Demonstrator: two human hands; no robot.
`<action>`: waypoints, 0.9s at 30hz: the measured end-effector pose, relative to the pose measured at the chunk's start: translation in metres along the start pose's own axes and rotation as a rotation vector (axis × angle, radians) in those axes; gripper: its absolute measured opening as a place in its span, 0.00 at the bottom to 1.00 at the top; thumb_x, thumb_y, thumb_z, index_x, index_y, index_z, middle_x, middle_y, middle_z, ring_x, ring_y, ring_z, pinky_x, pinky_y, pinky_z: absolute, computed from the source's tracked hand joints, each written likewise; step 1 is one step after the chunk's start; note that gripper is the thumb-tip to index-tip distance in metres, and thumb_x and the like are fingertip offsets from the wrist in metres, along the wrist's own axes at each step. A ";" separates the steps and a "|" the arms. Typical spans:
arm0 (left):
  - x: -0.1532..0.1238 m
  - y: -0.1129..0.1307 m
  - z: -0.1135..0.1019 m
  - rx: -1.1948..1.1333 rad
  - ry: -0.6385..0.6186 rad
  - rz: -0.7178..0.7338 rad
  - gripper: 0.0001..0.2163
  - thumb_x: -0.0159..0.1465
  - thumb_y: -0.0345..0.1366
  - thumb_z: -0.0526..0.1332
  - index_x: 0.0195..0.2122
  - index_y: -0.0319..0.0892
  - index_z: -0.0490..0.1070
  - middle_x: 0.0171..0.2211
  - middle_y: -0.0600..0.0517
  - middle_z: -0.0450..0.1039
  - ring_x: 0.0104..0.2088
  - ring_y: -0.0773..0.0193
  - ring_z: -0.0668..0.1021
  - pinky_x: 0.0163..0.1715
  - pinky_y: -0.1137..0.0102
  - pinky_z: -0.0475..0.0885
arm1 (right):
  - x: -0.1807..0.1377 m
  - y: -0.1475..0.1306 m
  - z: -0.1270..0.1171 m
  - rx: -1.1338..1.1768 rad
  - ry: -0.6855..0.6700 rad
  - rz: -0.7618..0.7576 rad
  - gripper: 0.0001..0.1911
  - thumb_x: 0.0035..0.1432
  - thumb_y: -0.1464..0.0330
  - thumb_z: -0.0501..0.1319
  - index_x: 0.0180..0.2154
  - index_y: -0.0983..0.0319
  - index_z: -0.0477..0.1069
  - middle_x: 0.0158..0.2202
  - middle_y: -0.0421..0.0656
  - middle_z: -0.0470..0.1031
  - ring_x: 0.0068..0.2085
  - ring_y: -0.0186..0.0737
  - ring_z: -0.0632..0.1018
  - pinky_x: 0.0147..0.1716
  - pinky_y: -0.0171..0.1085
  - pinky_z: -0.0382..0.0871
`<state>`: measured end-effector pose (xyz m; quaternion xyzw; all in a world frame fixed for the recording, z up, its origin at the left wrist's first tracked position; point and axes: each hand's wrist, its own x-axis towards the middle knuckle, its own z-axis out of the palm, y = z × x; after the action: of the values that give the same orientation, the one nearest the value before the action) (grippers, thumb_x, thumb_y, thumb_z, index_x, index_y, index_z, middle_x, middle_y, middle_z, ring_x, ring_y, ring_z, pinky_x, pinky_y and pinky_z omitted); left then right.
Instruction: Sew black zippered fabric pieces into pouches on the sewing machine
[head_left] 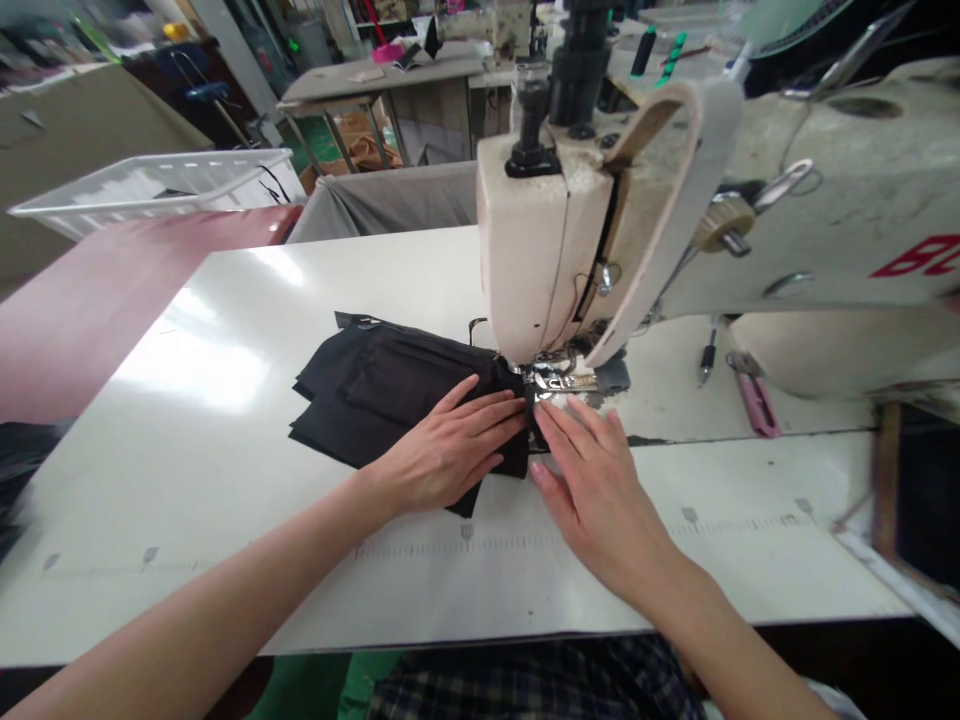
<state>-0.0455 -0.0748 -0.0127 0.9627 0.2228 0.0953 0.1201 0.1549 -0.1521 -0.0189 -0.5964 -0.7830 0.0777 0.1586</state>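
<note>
A piece of black fabric (382, 385) lies on the white sewing table (187, 420), its right end under the presser foot (551, 382) of a cream sewing machine (540, 250). My left hand (450, 450) lies flat on the fabric with its fingers stretched toward the needle. Just right of it, my right hand (592, 480) rests flat too, fingertips at the fabric's edge beside the presser foot. Neither hand grips anything.
A pink-handled tool (754, 400) lies on the machine bed to the right. A white plastic basket (157, 185) stands at the back left over a maroon surface (90, 310). A grey cloth bin (390, 200) sits behind the table, with other worktables beyond.
</note>
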 end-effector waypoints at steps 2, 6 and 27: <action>0.002 0.009 0.003 0.010 0.033 -0.038 0.18 0.69 0.33 0.49 0.59 0.38 0.62 0.61 0.43 0.63 0.64 0.56 0.62 0.66 0.52 0.48 | 0.002 0.000 -0.001 0.007 -0.033 -0.011 0.26 0.68 0.63 0.46 0.63 0.68 0.57 0.64 0.48 0.61 0.64 0.53 0.57 0.62 0.62 0.48; 0.006 0.025 0.011 -0.019 0.131 -0.156 0.16 0.67 0.30 0.51 0.55 0.34 0.63 0.55 0.41 0.67 0.62 0.56 0.64 0.66 0.54 0.53 | 0.006 0.005 -0.006 0.010 -0.088 -0.059 0.25 0.68 0.66 0.45 0.63 0.65 0.55 0.65 0.44 0.58 0.64 0.51 0.57 0.62 0.62 0.49; 0.009 0.013 0.001 -0.004 0.096 -0.098 0.19 0.61 0.34 0.56 0.54 0.34 0.63 0.59 0.39 0.64 0.62 0.53 0.64 0.63 0.56 0.58 | 0.020 -0.005 -0.006 -0.105 -0.024 -0.096 0.25 0.66 0.61 0.51 0.57 0.70 0.63 0.62 0.53 0.64 0.64 0.52 0.59 0.64 0.64 0.40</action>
<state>-0.0325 -0.0825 -0.0092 0.9448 0.2750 0.1356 0.1156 0.1478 -0.1347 -0.0085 -0.5648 -0.8155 0.0362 0.1211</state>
